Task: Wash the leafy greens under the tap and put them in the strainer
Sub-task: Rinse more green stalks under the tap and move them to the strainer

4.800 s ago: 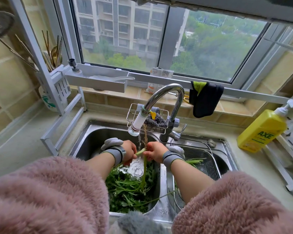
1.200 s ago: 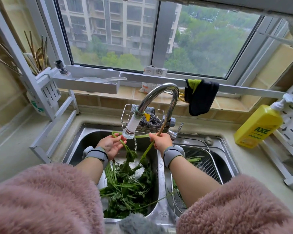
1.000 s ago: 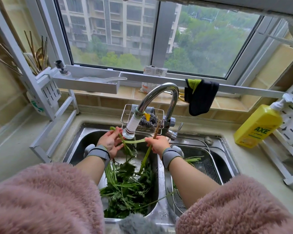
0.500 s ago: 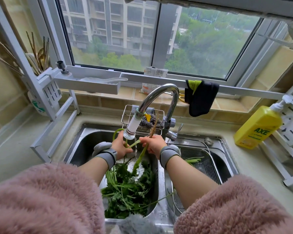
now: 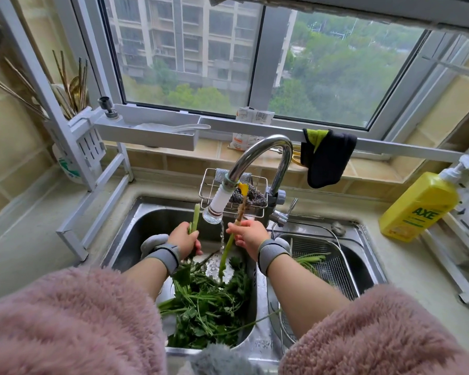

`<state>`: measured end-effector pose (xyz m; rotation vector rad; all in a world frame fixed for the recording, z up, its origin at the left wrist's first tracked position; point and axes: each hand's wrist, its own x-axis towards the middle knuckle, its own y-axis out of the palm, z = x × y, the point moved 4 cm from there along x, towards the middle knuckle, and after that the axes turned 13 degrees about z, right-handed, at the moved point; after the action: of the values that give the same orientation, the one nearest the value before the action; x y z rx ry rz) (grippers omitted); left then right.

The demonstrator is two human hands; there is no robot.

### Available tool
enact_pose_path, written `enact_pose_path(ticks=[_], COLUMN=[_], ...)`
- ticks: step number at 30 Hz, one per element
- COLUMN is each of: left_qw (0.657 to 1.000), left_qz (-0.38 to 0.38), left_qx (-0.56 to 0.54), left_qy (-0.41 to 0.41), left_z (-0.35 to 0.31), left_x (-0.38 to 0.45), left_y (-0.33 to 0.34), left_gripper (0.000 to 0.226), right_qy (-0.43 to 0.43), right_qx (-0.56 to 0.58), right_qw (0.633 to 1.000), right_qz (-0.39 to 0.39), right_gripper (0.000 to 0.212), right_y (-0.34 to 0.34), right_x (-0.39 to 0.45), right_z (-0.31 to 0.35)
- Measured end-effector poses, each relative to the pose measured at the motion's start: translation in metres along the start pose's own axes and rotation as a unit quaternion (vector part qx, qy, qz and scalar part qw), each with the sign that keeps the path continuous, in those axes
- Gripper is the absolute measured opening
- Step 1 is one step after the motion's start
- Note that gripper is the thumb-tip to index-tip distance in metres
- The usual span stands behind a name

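Greens (image 5: 206, 304) lie heaped in the basin below the tap (image 5: 214, 209), between the two forearms, while both hands work single stalks under its thin stream. Left of the tap, the left hand (image 5: 186, 240) curls round one stalk (image 5: 195, 217) that stands nearly upright. Just right of the tap, the right hand (image 5: 245, 234) grips a second stalk (image 5: 228, 247) whose long axis slants from its pale root end behind the tap down-left into the water. The strainer (image 5: 333, 269) sits right of the tap in the other basin, a few stems already in it; the right hand is nearer to it, so I judge that stalk goes over first. Two hands, two held stalks, one heap, one strainer, one tap.
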<state>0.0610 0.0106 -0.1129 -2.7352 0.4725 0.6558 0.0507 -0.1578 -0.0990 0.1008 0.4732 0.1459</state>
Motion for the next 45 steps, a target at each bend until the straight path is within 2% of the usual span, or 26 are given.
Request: enact_pose_path(ticks=[3, 6, 11, 15, 18, 23, 26, 29, 31, 37, 41, 45], left_qw=[0.986, 0.959, 0.933, 0.916, 0.928, 0.95, 0.973, 0.975, 0.979, 0.984, 0.982, 0.984], left_qz=[0.019, 0.028, 0.02, 0.021, 0.011, -0.029, 0.034, 0.123, 0.132, 0.129, 0.151, 0.159], left_qx=[-0.166, -0.281, -0.359, -0.399, -0.372, -0.312, -0.228, -0.18, -0.146, -0.112, -0.1, -0.071], left_qy=[-0.012, -0.013, 0.014, 0.019, 0.019, -0.017, -0.028, -0.043, -0.05, -0.055, -0.051, -0.048], left_z=[-0.004, -0.015, -0.019, -0.019, -0.023, -0.012, -0.009, -0.009, -0.004, 0.003, 0.004, 0.007], left_x=[0.003, 0.007, 0.01, 0.013, 0.013, 0.01, -0.002, -0.01, -0.009, -0.013, -0.017, -0.017], left_y=[0.008, 0.027, 0.038, 0.04, 0.039, 0.025, 0.025, 0.033, 0.032, 0.021, 0.015, 0.012], left_gripper=[0.021, 0.025, 0.027, 0.019, 0.014, 0.023, 0.013, 0.013, 0.015, 0.011, 0.013, 0.021], right_qy=[-0.001, 0.002, 0.011, 0.006, 0.002, -0.006, -0.005, -0.013, -0.023, -0.034, -0.032, -0.041], right_qx=[0.023, 0.022, 0.026, 0.031, 0.006, -0.026, -0.043, -0.046, -0.028, -0.057, -0.118, -0.185], right_qw=[0.999, 0.999, 0.998, 0.998, 0.998, 0.998, 0.999, 0.999, 0.999, 0.995, 0.988, 0.978], right_qz=[-0.027, -0.046, -0.051, -0.051, -0.058, -0.052, -0.027, 0.004, 0.025, 0.069, 0.093, 0.09], right_gripper=[0.011, 0.011, 0.007, 0.018, 0.032, 0.036, 0.036, 0.031, 0.025, 0.026, 0.032, 0.029], right_y=[-0.005, -0.014, -0.021, -0.021, -0.024, -0.025, -0.016, -0.005, 0.004, 0.019, 0.022, 0.029], right_x=[0.0, -0.004, -0.006, -0.011, -0.013, -0.01, -0.01, -0.011, -0.012, -0.008, -0.01, -0.011], right_z=[-0.002, -0.003, -0.008, -0.008, -0.006, -0.007, -0.008, -0.006, -0.003, -0.003, -0.004, -0.002])
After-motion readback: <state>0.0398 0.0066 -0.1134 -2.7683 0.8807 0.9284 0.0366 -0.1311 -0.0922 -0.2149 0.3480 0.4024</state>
